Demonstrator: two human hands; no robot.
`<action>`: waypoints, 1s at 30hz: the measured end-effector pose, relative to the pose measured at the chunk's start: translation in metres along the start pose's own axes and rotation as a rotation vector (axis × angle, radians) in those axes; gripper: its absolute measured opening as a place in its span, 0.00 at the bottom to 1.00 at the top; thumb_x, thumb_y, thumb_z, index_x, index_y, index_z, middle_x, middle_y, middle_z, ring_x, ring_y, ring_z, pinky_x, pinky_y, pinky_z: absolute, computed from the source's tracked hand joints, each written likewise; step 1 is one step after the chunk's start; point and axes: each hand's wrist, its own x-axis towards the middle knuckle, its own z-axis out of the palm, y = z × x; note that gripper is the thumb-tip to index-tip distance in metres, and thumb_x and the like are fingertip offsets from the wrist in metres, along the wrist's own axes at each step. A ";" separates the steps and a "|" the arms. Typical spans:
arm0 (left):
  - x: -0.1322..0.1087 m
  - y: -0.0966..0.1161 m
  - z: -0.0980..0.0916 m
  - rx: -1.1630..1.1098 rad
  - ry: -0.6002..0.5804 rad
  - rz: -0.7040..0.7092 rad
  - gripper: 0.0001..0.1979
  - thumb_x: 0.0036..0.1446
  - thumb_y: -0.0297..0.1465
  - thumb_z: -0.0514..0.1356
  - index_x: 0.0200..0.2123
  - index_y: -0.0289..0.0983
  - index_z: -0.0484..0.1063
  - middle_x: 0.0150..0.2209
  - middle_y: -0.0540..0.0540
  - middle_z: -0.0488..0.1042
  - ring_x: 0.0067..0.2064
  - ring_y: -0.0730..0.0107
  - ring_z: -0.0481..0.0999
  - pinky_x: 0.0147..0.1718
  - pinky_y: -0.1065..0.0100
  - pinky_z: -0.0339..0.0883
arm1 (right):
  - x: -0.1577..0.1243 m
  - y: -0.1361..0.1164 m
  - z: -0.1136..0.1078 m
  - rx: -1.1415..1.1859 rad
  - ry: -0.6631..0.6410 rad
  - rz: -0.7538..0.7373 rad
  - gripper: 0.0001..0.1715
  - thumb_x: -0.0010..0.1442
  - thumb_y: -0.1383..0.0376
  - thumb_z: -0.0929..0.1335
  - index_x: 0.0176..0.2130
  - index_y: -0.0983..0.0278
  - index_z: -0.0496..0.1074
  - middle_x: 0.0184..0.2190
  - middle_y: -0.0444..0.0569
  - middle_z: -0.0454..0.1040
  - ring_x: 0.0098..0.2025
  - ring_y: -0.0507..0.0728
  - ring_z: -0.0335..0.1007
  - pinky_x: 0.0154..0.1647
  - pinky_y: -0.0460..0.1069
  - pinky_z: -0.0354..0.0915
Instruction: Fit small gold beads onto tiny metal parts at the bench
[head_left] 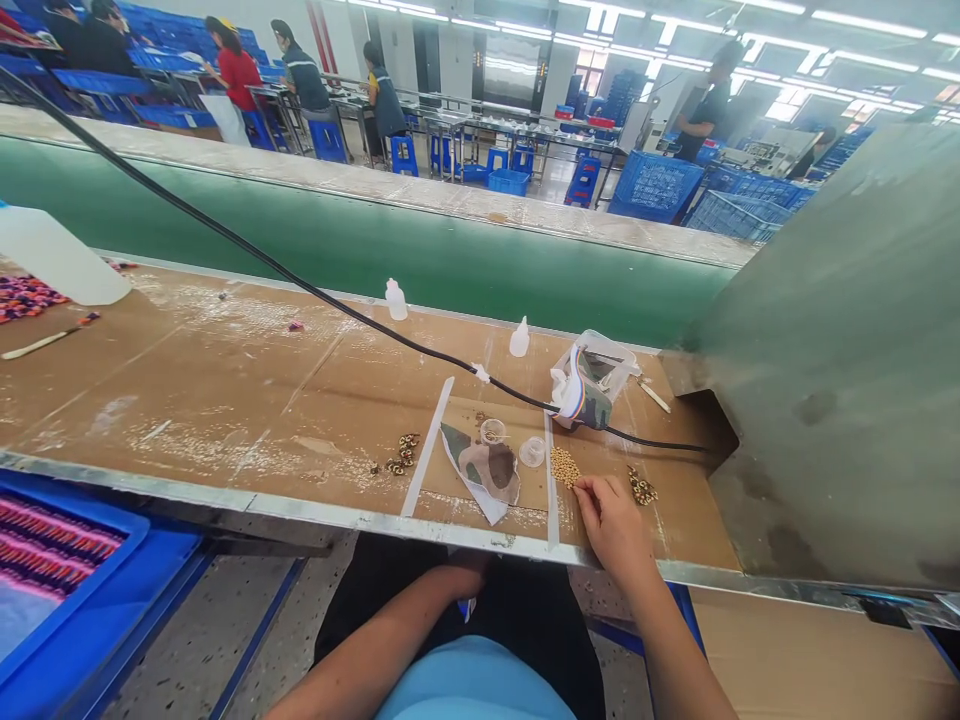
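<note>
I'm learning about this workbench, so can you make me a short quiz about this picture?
1. What small things lie in a heap just by the right hand?
2. True or false: the left hand is up on the brown bench top.
3. Which is nearer the right hand: the clear plastic tub or the big white jug?

Key:
1. gold beads
2. False
3. The clear plastic tub

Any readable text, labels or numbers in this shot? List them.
No readable words, brands or numbers.
White plastic jug: no text shows.
Two small dropper bottles: no label shows.
Grey machine in the background: any markings are too small to read.
</note>
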 end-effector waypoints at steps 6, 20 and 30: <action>-0.036 0.029 -0.015 0.079 -0.019 -0.036 0.13 0.56 0.27 0.53 0.43 0.36 0.73 0.47 0.38 0.74 0.50 0.52 0.72 0.49 0.54 0.64 | 0.000 0.001 0.003 -0.024 -0.002 -0.004 0.19 0.65 0.58 0.56 0.33 0.61 0.70 0.32 0.48 0.71 0.30 0.54 0.68 0.30 0.49 0.61; -0.045 0.130 -0.079 -1.091 0.412 0.364 0.16 0.46 0.39 0.64 0.32 0.31 0.71 0.22 0.51 0.70 0.23 0.79 0.68 0.27 0.73 0.64 | -0.005 -0.028 -0.007 0.328 0.245 -0.033 0.14 0.64 0.57 0.61 0.33 0.62 0.69 0.29 0.47 0.71 0.32 0.54 0.67 0.31 0.48 0.63; -0.036 0.123 -0.069 -1.131 0.381 0.428 0.20 0.44 0.43 0.65 0.31 0.31 0.71 0.21 0.51 0.70 0.22 0.79 0.67 0.24 0.74 0.62 | -0.008 -0.035 0.002 0.257 0.308 -0.123 0.11 0.65 0.61 0.61 0.35 0.62 0.69 0.30 0.46 0.71 0.33 0.54 0.67 0.33 0.48 0.63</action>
